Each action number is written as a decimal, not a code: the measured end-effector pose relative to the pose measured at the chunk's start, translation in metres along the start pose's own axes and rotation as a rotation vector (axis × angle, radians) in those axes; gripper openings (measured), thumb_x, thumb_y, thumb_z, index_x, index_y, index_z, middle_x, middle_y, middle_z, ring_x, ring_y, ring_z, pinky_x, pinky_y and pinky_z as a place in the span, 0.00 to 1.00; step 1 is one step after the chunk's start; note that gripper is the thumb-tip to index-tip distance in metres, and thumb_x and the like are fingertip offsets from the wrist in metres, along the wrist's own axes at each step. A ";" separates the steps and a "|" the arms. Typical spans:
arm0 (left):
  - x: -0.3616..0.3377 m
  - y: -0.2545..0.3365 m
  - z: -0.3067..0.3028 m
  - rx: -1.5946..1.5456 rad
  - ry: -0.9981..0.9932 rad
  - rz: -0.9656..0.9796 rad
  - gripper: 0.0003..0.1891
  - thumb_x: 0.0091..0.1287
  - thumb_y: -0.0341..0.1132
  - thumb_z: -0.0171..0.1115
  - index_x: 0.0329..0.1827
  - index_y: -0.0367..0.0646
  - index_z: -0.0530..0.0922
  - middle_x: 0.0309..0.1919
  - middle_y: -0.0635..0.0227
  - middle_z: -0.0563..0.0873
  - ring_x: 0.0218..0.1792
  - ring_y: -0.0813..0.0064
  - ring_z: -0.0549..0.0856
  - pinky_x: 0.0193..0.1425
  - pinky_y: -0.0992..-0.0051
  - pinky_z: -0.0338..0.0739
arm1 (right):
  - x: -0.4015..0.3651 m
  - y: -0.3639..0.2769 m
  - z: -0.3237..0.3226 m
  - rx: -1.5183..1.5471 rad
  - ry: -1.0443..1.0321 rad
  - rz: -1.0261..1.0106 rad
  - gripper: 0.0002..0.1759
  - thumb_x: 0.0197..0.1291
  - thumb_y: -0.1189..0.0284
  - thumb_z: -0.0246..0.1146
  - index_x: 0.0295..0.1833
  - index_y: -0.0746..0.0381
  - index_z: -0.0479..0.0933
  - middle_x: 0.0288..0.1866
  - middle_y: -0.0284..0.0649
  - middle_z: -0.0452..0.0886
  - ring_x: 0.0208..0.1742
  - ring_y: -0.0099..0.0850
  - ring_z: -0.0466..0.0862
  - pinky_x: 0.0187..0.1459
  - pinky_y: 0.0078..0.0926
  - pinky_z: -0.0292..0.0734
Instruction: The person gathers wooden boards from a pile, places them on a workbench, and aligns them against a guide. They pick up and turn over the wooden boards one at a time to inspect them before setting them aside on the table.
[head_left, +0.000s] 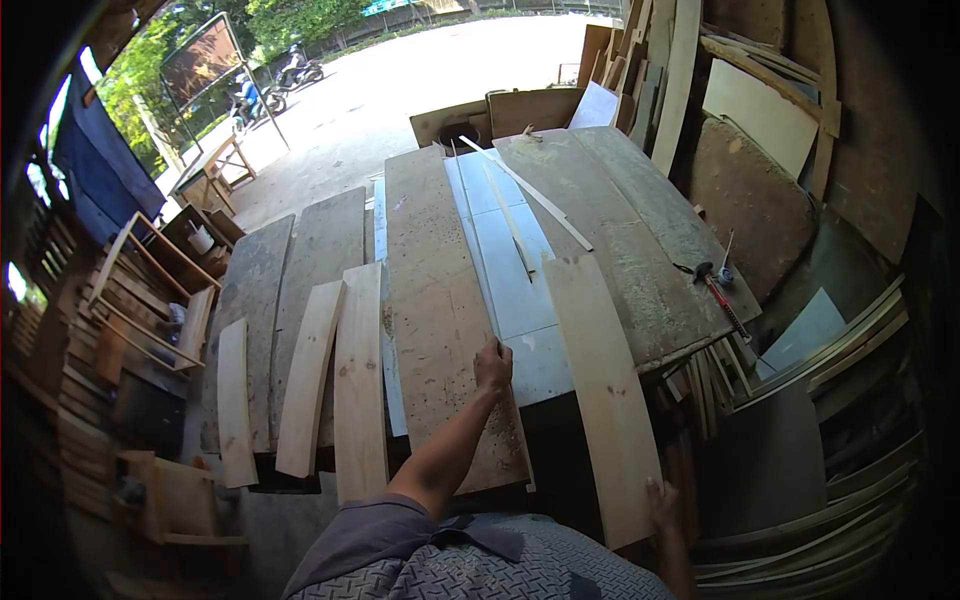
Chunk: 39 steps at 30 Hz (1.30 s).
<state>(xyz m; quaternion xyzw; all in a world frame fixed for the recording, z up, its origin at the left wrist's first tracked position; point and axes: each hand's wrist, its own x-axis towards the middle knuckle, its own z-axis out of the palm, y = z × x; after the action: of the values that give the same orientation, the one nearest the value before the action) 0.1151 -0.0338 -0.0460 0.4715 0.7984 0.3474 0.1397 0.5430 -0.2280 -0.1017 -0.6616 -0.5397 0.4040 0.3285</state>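
My right hand grips the right edge of a pale wooden plank, close to its near end. The plank's far part lies across the right side of the work surface. Near the middle, my left hand is closed in a fist over the right edge of a wide brown board; what its fingers hold, if anything, is hidden. To the left of that board lie three more pale planks: a short one, a longer one and a wider one.
A light-blue sheet shows between the boards, with thin wood strips over it. A hammer lies at the right table corner. Stacked boards lean on the right; a wooden frame stands on the left.
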 end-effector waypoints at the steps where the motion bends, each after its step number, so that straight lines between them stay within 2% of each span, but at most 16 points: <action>1: -0.004 -0.005 -0.005 -0.092 0.013 0.043 0.11 0.64 0.36 0.60 0.31 0.35 0.74 0.28 0.50 0.83 0.32 0.53 0.85 0.38 0.57 0.76 | -0.006 -0.001 0.001 0.055 -0.011 0.006 0.29 0.65 0.51 0.61 0.39 0.73 0.78 0.34 0.55 0.83 0.37 0.42 0.83 0.41 0.41 0.76; 4: -0.004 -0.017 -0.023 -0.252 0.087 0.068 0.12 0.64 0.36 0.62 0.30 0.35 0.73 0.24 0.53 0.82 0.27 0.55 0.82 0.35 0.59 0.74 | -0.014 -0.004 0.006 -0.067 -0.050 0.035 0.29 0.65 0.52 0.61 0.40 0.73 0.78 0.35 0.59 0.82 0.39 0.47 0.84 0.42 0.41 0.77; 7: 0.019 -0.037 -0.041 -0.284 0.165 0.125 0.13 0.65 0.36 0.63 0.30 0.35 0.73 0.23 0.54 0.81 0.26 0.56 0.81 0.34 0.62 0.74 | -0.020 0.000 0.023 -0.107 -0.106 0.058 0.28 0.65 0.53 0.61 0.40 0.73 0.78 0.37 0.60 0.82 0.41 0.49 0.85 0.43 0.41 0.77; 11: 0.056 -0.068 -0.052 -0.216 0.125 0.048 0.14 0.66 0.40 0.64 0.33 0.36 0.76 0.26 0.55 0.82 0.30 0.56 0.83 0.38 0.62 0.76 | -0.030 -0.042 0.041 -0.173 -0.145 0.085 0.30 0.64 0.50 0.61 0.41 0.73 0.78 0.36 0.57 0.83 0.40 0.45 0.85 0.42 0.40 0.76; 13: 0.070 -0.088 -0.051 0.054 0.071 -0.182 0.17 0.66 0.46 0.65 0.35 0.37 0.78 0.27 0.57 0.83 0.35 0.56 0.84 0.44 0.61 0.77 | -0.031 -0.038 0.051 -0.157 -0.137 -0.001 0.27 0.65 0.53 0.61 0.42 0.72 0.79 0.38 0.60 0.83 0.44 0.56 0.84 0.44 0.44 0.77; 14: 0.068 -0.066 -0.071 0.204 -0.099 -0.392 0.19 0.64 0.48 0.65 0.45 0.40 0.79 0.44 0.55 0.83 0.51 0.58 0.82 0.55 0.57 0.73 | -0.032 -0.044 0.055 -0.154 -0.141 0.008 0.27 0.65 0.53 0.61 0.42 0.72 0.79 0.38 0.60 0.83 0.44 0.56 0.84 0.44 0.44 0.77; 15: 0.060 -0.060 -0.072 0.212 -0.105 -0.394 0.19 0.64 0.48 0.65 0.45 0.40 0.79 0.44 0.55 0.83 0.51 0.58 0.82 0.55 0.57 0.73 | -0.034 -0.052 0.058 -0.180 -0.154 0.022 0.28 0.65 0.52 0.60 0.43 0.71 0.79 0.38 0.61 0.83 0.45 0.58 0.83 0.45 0.46 0.78; 17: 0.044 -0.049 -0.062 0.544 0.080 -0.150 0.27 0.62 0.48 0.66 0.58 0.42 0.73 0.63 0.55 0.73 0.65 0.59 0.72 0.63 0.49 0.66 | -0.036 -0.063 0.063 -0.202 -0.170 0.044 0.29 0.65 0.51 0.59 0.43 0.71 0.78 0.39 0.62 0.83 0.46 0.61 0.83 0.45 0.48 0.78; 19: 0.028 -0.036 -0.049 0.489 -0.159 0.137 0.35 0.62 0.50 0.65 0.69 0.43 0.65 0.72 0.58 0.61 0.73 0.59 0.61 0.68 0.44 0.57 | -0.037 -0.068 0.067 -0.260 -0.170 0.053 0.31 0.65 0.48 0.57 0.44 0.71 0.77 0.40 0.63 0.82 0.46 0.62 0.81 0.45 0.52 0.77; 21: -0.001 -0.012 -0.029 0.589 -0.331 0.427 0.37 0.67 0.56 0.57 0.74 0.45 0.61 0.75 0.60 0.59 0.76 0.58 0.56 0.73 0.46 0.51 | -0.036 -0.064 0.070 -0.286 -0.185 0.066 0.31 0.65 0.47 0.56 0.44 0.71 0.77 0.39 0.64 0.82 0.45 0.62 0.82 0.44 0.53 0.77; 23: -0.018 -0.007 -0.004 0.610 -0.432 0.537 0.38 0.70 0.60 0.46 0.77 0.47 0.56 0.79 0.65 0.52 0.79 0.60 0.48 0.77 0.44 0.41 | -0.033 -0.062 0.074 -0.313 -0.190 0.072 0.32 0.65 0.46 0.56 0.43 0.71 0.76 0.39 0.65 0.82 0.45 0.62 0.82 0.44 0.53 0.77; 24: -0.021 -0.007 0.000 0.607 -0.429 0.539 0.38 0.70 0.60 0.46 0.77 0.47 0.56 0.79 0.65 0.52 0.79 0.60 0.48 0.77 0.44 0.41 | -0.031 -0.060 0.076 -0.333 -0.203 0.084 0.32 0.65 0.46 0.56 0.43 0.71 0.76 0.39 0.65 0.82 0.44 0.62 0.82 0.43 0.54 0.77; 26: -0.023 -0.005 0.004 0.635 -0.467 0.474 0.39 0.71 0.63 0.40 0.79 0.49 0.52 0.80 0.68 0.48 0.80 0.63 0.44 0.77 0.41 0.32 | -0.030 -0.060 0.078 -0.353 -0.212 0.097 0.33 0.65 0.45 0.55 0.42 0.70 0.76 0.38 0.66 0.81 0.44 0.63 0.82 0.43 0.54 0.78; 28: -0.021 -0.007 0.003 0.615 -0.472 0.484 0.40 0.71 0.63 0.40 0.79 0.50 0.51 0.80 0.68 0.48 0.80 0.64 0.44 0.76 0.40 0.31 | -0.030 -0.061 0.080 -0.313 -0.211 0.087 0.37 0.64 0.41 0.54 0.42 0.73 0.75 0.37 0.67 0.81 0.45 0.63 0.82 0.41 0.51 0.78; 31: -0.021 -0.010 0.000 0.604 -0.472 0.499 0.40 0.71 0.64 0.39 0.80 0.51 0.51 0.80 0.69 0.48 0.80 0.64 0.44 0.76 0.39 0.28 | -0.030 -0.056 0.083 -0.287 -0.186 0.042 0.38 0.65 0.41 0.54 0.42 0.72 0.75 0.37 0.67 0.81 0.44 0.64 0.82 0.41 0.52 0.78; 39: -0.014 -0.010 0.002 0.600 -0.459 0.514 0.39 0.71 0.62 0.40 0.80 0.50 0.51 0.80 0.68 0.50 0.80 0.63 0.45 0.76 0.39 0.25 | -0.024 -0.074 0.083 -0.311 -0.210 0.107 0.38 0.65 0.40 0.53 0.44 0.71 0.74 0.37 0.67 0.81 0.45 0.64 0.81 0.44 0.53 0.78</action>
<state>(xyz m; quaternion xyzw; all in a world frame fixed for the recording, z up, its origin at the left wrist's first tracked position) 0.1166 -0.0480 -0.0556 0.7389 0.6691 0.0104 0.0794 0.4333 -0.2362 -0.0709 -0.6863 -0.5910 0.3994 0.1423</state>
